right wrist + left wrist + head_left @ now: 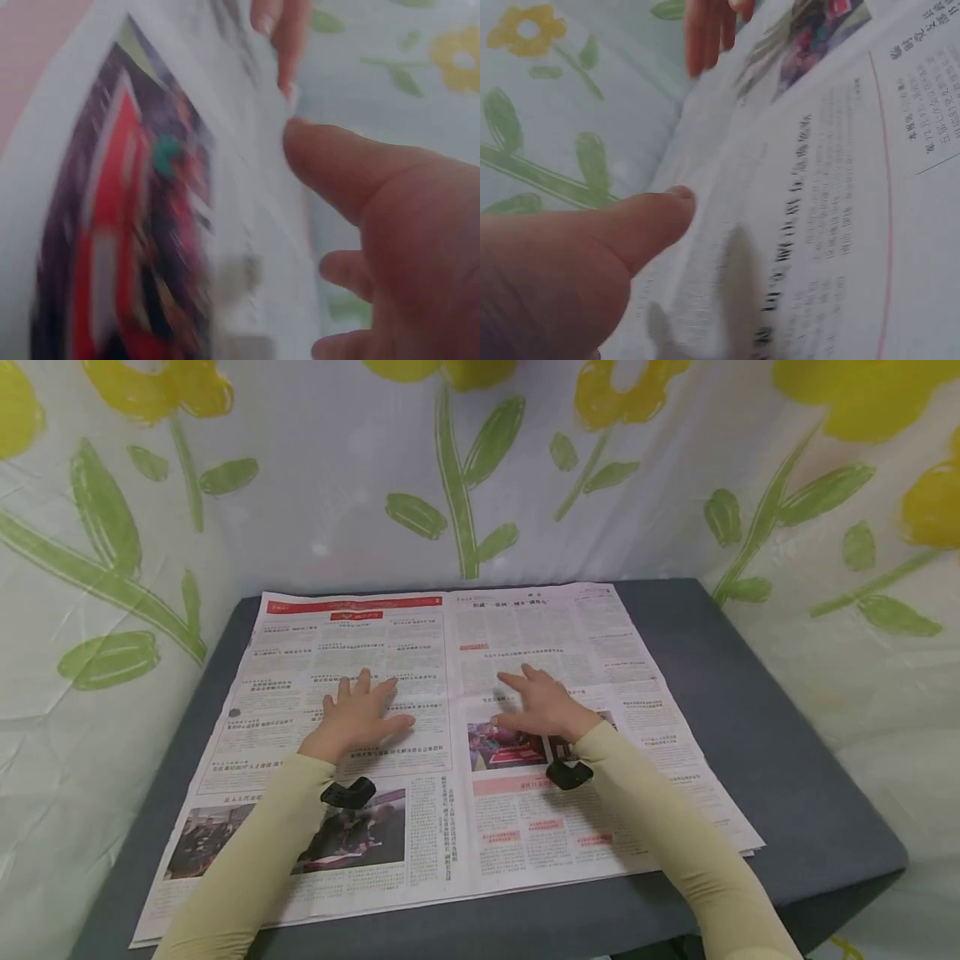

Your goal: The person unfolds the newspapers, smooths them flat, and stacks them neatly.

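Note:
An open newspaper (pixel 457 827) lies spread flat, with its centre fold running between the two hands. Over the left page is the left hand (pixel 356 718), fingers spread and straight, holding nothing. The right hand (pixel 547 706) is over the right page, beside a colour photo (pixel 506 745), its fingers extended and grasping nothing. In the left wrist view the left thumb (pixel 645 225) stands above the printed page and casts a shadow there. The right wrist view shows the right thumb (pixel 352 165) near the paper; that view is blurred, so contact cannot be told.
The newspaper rests on a dark grey table (pixel 787 777) whose cloth shows on both sides. A pale curtain (pixel 315 485) printed with yellow flowers hangs behind and around it. Black wrist bands (pixel 348 793) sit on the two light-yellow sleeves (pixel 675 827).

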`<state>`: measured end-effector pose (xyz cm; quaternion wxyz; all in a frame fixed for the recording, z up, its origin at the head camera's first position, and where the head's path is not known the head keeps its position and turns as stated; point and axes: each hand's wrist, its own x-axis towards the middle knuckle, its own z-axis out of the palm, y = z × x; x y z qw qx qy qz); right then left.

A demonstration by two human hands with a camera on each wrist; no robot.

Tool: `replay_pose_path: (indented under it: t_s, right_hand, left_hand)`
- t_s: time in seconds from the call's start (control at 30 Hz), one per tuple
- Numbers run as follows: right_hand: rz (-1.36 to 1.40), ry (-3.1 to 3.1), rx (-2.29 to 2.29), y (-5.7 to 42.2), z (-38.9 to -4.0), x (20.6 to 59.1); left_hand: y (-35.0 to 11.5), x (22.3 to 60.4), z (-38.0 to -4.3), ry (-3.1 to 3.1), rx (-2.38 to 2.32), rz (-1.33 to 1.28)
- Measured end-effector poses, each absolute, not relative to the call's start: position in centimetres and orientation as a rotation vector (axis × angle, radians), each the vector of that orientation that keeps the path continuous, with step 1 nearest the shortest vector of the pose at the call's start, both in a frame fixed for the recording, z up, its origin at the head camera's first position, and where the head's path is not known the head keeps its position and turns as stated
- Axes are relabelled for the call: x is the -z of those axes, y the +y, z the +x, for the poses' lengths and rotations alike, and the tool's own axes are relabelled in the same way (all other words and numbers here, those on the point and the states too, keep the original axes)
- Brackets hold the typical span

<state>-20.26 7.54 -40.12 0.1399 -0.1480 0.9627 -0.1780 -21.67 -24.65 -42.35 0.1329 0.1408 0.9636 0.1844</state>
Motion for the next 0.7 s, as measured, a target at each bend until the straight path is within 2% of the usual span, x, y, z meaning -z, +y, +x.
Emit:
replay_pose_path:
  t_s: [0.17, 0.33, 0.5, 0.7]
  right_hand:
    - [-0.361, 2.703, 0.379, 5.5, -20.8, 41.6]
    - [-0.305, 2.706, 0.316, 6.8, -20.6, 42.0]
    - [-0.193, 2.725, 0.328, 11.3, -20.5, 41.7]
    - [-0.032, 2.753, 0.344, 18.6, -20.5, 41.4]
  left_hand:
    - [-24.0, 43.2, -21.5, 2.742, -0.479, 0.362]
    - [-24.4, 44.1, -21.3, 2.761, -0.486, 0.339]
    - [-27.8, 44.5, -21.0, 2.76, -0.551, 0.288]
    - [-35.6, 44.8, -20.4, 2.747, -0.579, 0.115]
